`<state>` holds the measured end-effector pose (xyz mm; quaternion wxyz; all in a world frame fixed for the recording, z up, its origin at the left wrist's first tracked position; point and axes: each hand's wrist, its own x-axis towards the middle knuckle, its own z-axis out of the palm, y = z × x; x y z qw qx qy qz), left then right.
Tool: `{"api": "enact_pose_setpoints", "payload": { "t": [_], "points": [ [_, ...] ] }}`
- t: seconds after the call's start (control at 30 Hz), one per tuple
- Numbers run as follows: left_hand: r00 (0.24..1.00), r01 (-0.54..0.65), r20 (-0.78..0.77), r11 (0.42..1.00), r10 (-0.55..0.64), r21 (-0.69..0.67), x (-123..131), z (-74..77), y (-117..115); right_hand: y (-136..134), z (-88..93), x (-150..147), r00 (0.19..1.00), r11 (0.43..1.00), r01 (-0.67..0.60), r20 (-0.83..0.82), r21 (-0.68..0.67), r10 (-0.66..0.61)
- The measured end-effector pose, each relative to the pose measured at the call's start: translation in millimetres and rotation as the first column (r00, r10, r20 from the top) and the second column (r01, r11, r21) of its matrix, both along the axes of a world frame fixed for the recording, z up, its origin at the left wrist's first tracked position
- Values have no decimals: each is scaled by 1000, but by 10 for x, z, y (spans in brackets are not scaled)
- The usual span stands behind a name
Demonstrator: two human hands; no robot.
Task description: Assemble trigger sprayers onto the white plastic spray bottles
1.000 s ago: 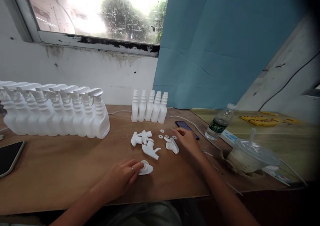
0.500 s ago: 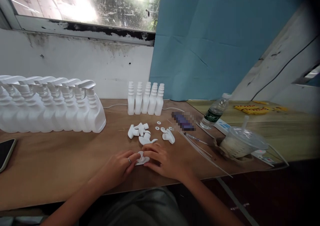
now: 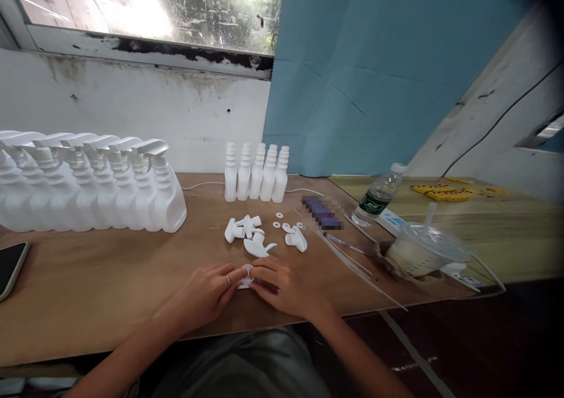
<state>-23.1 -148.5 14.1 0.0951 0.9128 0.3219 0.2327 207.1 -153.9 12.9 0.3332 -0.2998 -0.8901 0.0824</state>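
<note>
Since a second ago my right hand [image 3: 282,285] has come back from the loose parts in the middle of the frame and now meets my left hand [image 3: 207,295] at the lower centre, over the small white spray-head piece [image 3: 247,277]. Both sets of fingertips pinch that piece between them, low over the wooden table [image 3: 110,280]; most of it is hidden under my fingers, so I cannot tell how it is turned. My left ring finger wears a ring [image 3: 228,280].

Just above my hands lies a small heap of loose white spray heads [image 3: 251,233], with a few white washers [image 3: 279,218] beside them. Behind these stands a short row of uncapped white bottles [image 3: 255,174]. A long row of capped spray bottles [image 3: 88,186] fills the left of the frame. At right of centre are thin clear tubes [image 3: 348,260], a water bottle [image 3: 379,197] and a lidded plastic cup [image 3: 423,251]. A dark phone [image 3: 11,266] lies at the far left edge.
</note>
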Motion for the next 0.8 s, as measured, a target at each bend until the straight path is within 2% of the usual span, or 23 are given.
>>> {"api": "enact_pose_setpoints", "payload": {
  "t": [0.13, 0.27, 0.33, 0.43, 0.53, 0.6, 0.63, 0.67, 0.73, 0.77, 0.8],
  "points": [
    [999, 8, -34, 1000, -8, 10, -18, -8, 3, -44, 11, -38, 999, 998, 49, -12, 33, -49],
    [998, 43, -50, 999, -41, 30, -23, -35, 4, -157, 54, -123, 983, 983, 179, 23, 40, -180],
    [996, 63, -68, 997, -60, 46, -16, -40, 2, -223, 97, -176, 981, 981, 190, 37, -30, -189],
    [995, 64, -82, 996, -59, 58, -5, -47, -1, -274, 176, -214, 991, 974, 132, 10, -183, -132],
    [997, 34, -71, 999, -31, 36, -3, -56, -4, -206, 235, -79, 985, 967, 143, -66, -211, -161],
    [997, 12, -76, 1000, -11, 14, -4, -55, -11, -94, 252, 166, 942, 947, 286, -137, -149, -306],
    [997, 4, -82, 1000, -4, 9, -3, -51, -17, -29, 254, 333, 896, 910, 400, -160, -108, -413],
    [996, -1, -89, 1000, 1, 7, 0, -44, -24, 36, 249, 520, 836, 846, 530, -130, -57, -533],
    [995, -4, -99, 1000, 5, 16, 11, -30, -39, 142, 222, 908, 644, 647, 761, 72, 44, -762],
    [995, -8, -99, 1000, 10, 22, 18, -24, -44, 179, 198, 1084, 520, 536, 841, 159, 79, -839],
    [995, -17, -97, 999, 20, 27, 24, -21, -48, 204, 169, 1233, 418, 448, 889, 232, 92, -878]
  ]
}}
